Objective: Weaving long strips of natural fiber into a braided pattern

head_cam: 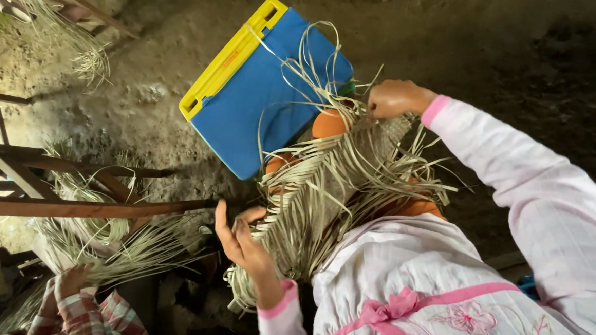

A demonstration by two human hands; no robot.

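A partly woven piece of pale straw (338, 183) lies across my lap, with long loose strands fanning out on all sides. My right hand (393, 98) is closed in a fist on the far end of the weave, next to a blue and yellow plastic case (247, 97). My left hand (243, 243) is at the near edge of the weave, thumb and fingers pinching a few loose strands. Both my sleeves are white with pink cuffs. Something orange (329, 123) shows beneath the straw.
The ground is bare earth (495, 42). Brown wooden bars (71, 206) cross the left side, with bundles of straw (117, 246) draped around them. Another person's hand in a plaid sleeve (74, 281) holds straw at the lower left. More straw (80, 47) hangs at upper left.
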